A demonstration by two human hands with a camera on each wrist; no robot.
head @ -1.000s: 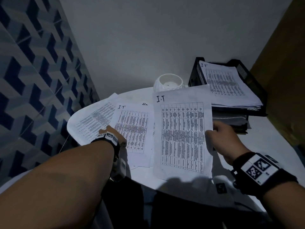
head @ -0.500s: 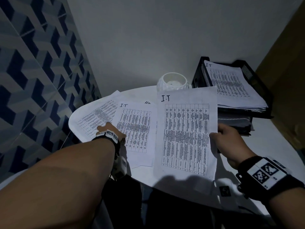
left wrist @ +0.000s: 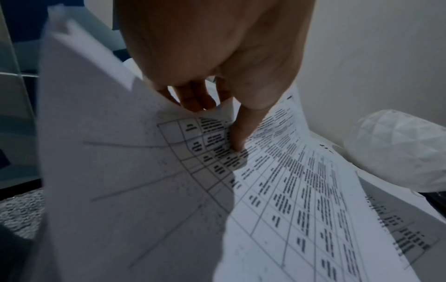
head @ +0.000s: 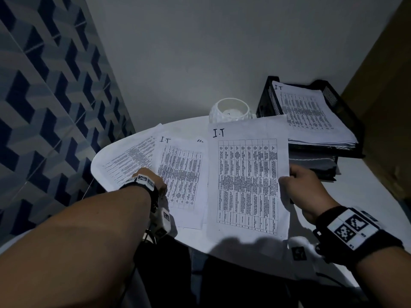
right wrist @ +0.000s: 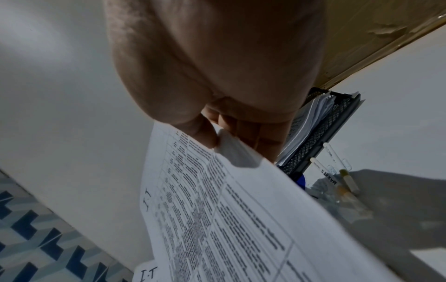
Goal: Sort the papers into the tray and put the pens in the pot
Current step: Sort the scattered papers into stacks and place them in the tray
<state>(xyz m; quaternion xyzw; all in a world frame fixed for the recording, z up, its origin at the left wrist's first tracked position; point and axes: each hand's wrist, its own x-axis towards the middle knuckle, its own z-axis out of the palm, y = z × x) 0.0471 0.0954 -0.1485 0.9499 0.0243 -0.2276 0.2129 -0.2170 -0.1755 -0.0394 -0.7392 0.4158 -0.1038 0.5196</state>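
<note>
— Since a second ago, what has moved?

— Very little. The right hand has kept its pinch on the sheet headed "I.T", which sits a touch farther toward the black tray than before. The left hand has stayed on the spread papers.

— How is the right hand closed?

— Thumb on top of the sheet's right edge, fingers curled underneath, as the right wrist view shows. The sheet is held up off the white table.

— And the left?

— In the left wrist view its thumb presses down on a printed page while the other fingers curl under a lifted, bent sheet, so it is pinching that paper.

— Where do the task's things stand?

— The tray is at the table's far right with a stack of printed papers lying in its top tier. The white pot stands just left of the tray, behind the held sheet. Some pens, one marked "MARKER", lie on the table beside the tray's base; only the right wrist view shows them.
</note>
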